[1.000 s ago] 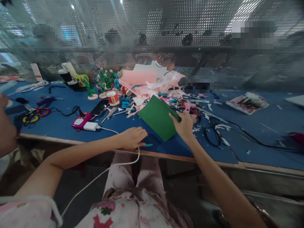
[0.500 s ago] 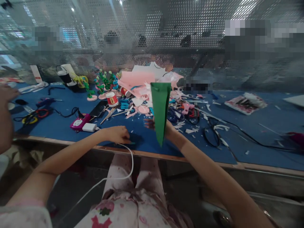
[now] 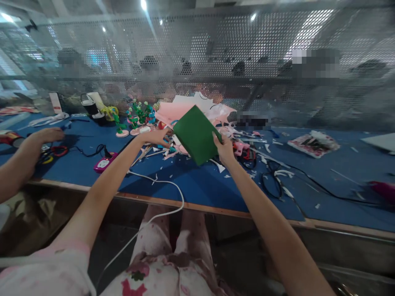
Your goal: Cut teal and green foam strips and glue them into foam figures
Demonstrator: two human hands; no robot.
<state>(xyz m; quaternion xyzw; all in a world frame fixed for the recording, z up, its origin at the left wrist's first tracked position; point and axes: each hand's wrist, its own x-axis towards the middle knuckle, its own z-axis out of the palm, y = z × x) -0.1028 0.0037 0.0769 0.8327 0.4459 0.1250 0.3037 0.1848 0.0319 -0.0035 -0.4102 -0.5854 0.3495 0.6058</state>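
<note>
While the front edge of the blue desk (image 3: 203, 187) ran across below both forearms, a broad strip of its surface showed between that edge and the litter, crossed by a white cable (image 3: 182, 195) that hung over the edge. Toward the left, a purple socket block (image 3: 103, 163) narrowed this strip; a co-worker's arm (image 3: 20, 166) reached in past the front left part. To the right, a black cable (image 3: 311, 176) trailed toward the desk's right side. Along the rear edge, before a perforated screen (image 3: 216, 53), pink paper (image 3: 166, 110) was heaped, with craft flowers (image 3: 140, 116) left of it.

The green sheet (image 3: 197, 135) was raised over the middle of the desk, in front of the heap: dark, plain, roughly square, turned diamond-wise with one corner up. The right hand (image 3: 225, 149) was clamped on its right corner, thumb across the face. The left hand (image 3: 156, 136) had its fingers apart just beside the left corner; whether they touched it, I could not tell.
</note>
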